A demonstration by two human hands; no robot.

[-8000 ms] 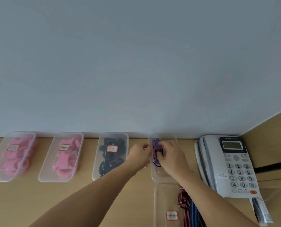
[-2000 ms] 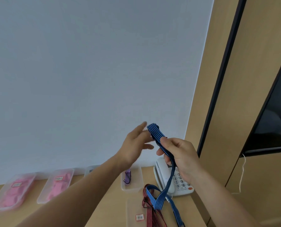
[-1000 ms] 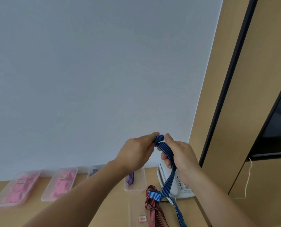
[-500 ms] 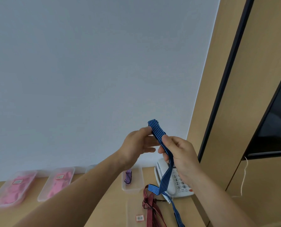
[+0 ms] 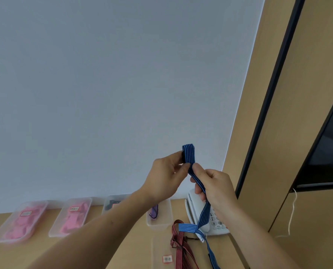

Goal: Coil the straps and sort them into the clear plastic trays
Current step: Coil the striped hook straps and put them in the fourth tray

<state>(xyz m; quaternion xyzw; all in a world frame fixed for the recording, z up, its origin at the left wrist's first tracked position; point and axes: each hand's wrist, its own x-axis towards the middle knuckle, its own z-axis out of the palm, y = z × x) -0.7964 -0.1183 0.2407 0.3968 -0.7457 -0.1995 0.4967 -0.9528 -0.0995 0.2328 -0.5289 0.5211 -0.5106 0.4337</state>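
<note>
Coiling step, first fold. Blue strap (image 5: 189, 155) is held up in the air, well above the desk, its tail hanging toward 6 o'clock beside the red straps (image 5: 178, 243). Left hand (image 5: 165, 177) pinches the folded top end. Right hand (image 5: 214, 187), at its 4 o'clock, clasps the run below. Next, I judge: wrap further turns, feeding slack evenly.

A blue striped elastic strap (image 5: 189, 155) is held aloft, its top end folded into a loop; its tail hangs beside red striped straps (image 5: 180, 241).
</note>
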